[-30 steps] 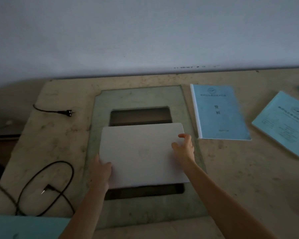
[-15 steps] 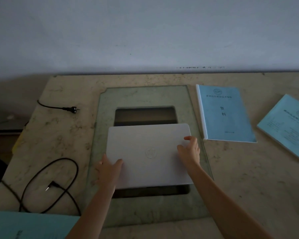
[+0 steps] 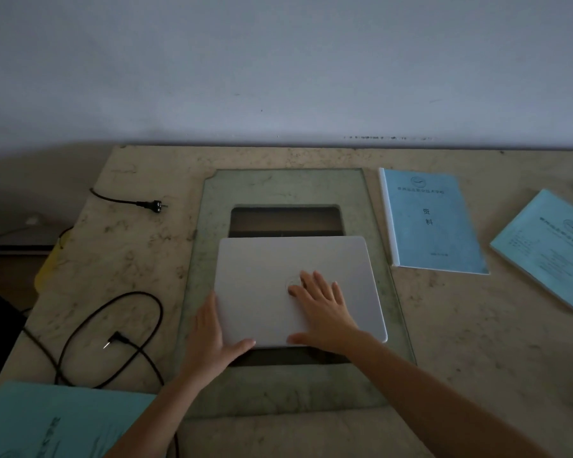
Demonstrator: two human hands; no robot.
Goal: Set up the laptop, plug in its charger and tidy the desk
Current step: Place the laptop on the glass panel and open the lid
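Observation:
A closed white laptop (image 3: 278, 269) lies flat on a green glass sheet (image 3: 285, 186) in the middle of the desk. My left hand (image 3: 212, 338) touches its near left corner, thumb along the front edge. My right hand (image 3: 325, 305) rests flat on the lid with spread fingers, over the round logo. A black charger cable (image 3: 113, 312) loops on the desk to the left, its barrel plug (image 3: 113, 340) lying free. A black mains plug (image 3: 153, 204) lies further back on the left.
Blue booklets lie on the desk: one (image 3: 430, 223) right of the glass sheet, another (image 3: 549, 249) at the far right, one (image 3: 57, 421) at the near left corner. The desk (image 3: 477, 342) ends at a wall behind and drops off at the left.
My right hand has moved from the laptop's right edge onto the middle of the lid. My left hand has slid to the near left corner. The laptop stays put.

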